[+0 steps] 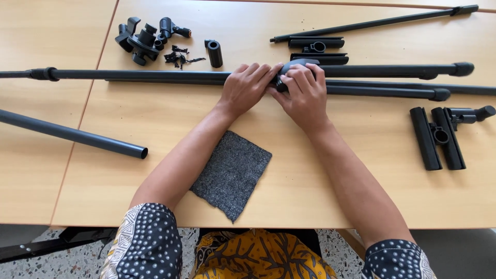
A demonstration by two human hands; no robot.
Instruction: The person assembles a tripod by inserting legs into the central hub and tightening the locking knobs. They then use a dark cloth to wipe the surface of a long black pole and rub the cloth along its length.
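Observation:
My left hand (247, 88) and my right hand (305, 93) meet at the middle of a long black stand tube (155, 75) that lies across the wooden table (320, 191). Both hands close around a black hub piece (295, 64) where two stand legs (392, 70) with rubber end caps run off to the right. The fingers hide most of the hub. A dark grey felt cloth (231, 173) lies flat on the table between my forearms.
A cluster of black clamps and knobs (144, 39) and a short black sleeve (214, 52) sit at the back left. A loose black tube (77, 136) lies at the left. A thin rod (372, 24) and bracket parts (316, 49) lie behind; more brackets (444, 135) at right.

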